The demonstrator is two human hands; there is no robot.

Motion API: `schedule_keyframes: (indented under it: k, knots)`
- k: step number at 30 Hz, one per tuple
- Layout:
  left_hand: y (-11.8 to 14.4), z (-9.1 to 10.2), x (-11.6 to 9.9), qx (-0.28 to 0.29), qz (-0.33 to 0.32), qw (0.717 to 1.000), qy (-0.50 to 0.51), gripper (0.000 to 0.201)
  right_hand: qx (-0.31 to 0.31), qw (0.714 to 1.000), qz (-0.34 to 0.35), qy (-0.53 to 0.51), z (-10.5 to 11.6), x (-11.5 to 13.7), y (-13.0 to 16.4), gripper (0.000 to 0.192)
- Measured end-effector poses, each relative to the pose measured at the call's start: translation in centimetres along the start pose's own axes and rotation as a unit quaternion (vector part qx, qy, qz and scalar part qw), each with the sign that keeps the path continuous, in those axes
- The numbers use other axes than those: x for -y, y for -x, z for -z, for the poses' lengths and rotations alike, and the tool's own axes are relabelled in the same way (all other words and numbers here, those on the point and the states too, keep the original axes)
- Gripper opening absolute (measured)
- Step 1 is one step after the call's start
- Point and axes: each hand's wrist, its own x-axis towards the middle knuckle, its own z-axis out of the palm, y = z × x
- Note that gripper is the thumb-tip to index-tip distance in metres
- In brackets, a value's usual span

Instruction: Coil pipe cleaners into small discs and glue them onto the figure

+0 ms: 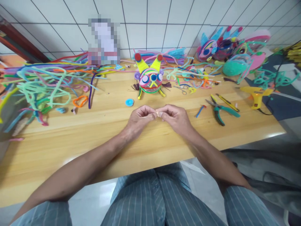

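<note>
My left hand (142, 118) and my right hand (175, 117) meet over the wooden table, thumb and forefinger of each closed in a pinch. Between the fingertips shows a tiny pale piece (158, 114), too small to name. Just beyond stands a colorful pipe-cleaner creature (150, 80) with yellow horns, red tips and round blue-and-white eyes. A coiled blue disc (129, 102) lies flat to the left of it, past my left hand. Off to the right of my right hand is a short blue pipe-cleaner piece (200, 111) with a red end.
Green-handled pliers (219, 111), a yellow utility knife (227, 103) and a yellow glue gun (256, 94) lie on the right. Small scissors (182, 89) rest behind. Loose pipe cleaners (42, 81) heap at the left; more finished creatures (209, 50) stand at the back right.
</note>
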Motion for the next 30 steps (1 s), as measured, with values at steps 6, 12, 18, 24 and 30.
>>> schedule_keyframes:
  k: [6, 12, 18, 24, 30]
  knots:
    - [-0.2, 0.2, 0.0, 0.037, -0.02, 0.998, 0.036, 0.031, 0.0, 0.998, -0.039, -0.044, 0.1, -0.1, -0.2, 0.017]
    - [0.2, 0.0, -0.6, 0.006, -0.031, 0.999, -0.007, 0.034, 0.023, 0.997, -0.056, -0.044, 0.1, -0.2, -0.3, 0.014]
    - [0.0, -0.1, -0.6, 0.002, -0.022, 1.0, 0.004, 0.038, 0.025, 0.993, -0.056, -0.1, 0.1, -0.3, -0.4, 0.019]
    - [-0.3, 0.1, -0.8, 0.029, -0.027, 0.999, -0.001, 0.04, 0.044, 0.996, -0.034, -0.068, 0.7, 0.1, -0.4, 0.021]
    - [-0.5, 0.5, -1.4, 0.059, -0.015, 0.998, -0.015, 0.041, 0.062, 0.996, -0.042, -0.054, 1.2, 0.5, -0.4, 0.021]
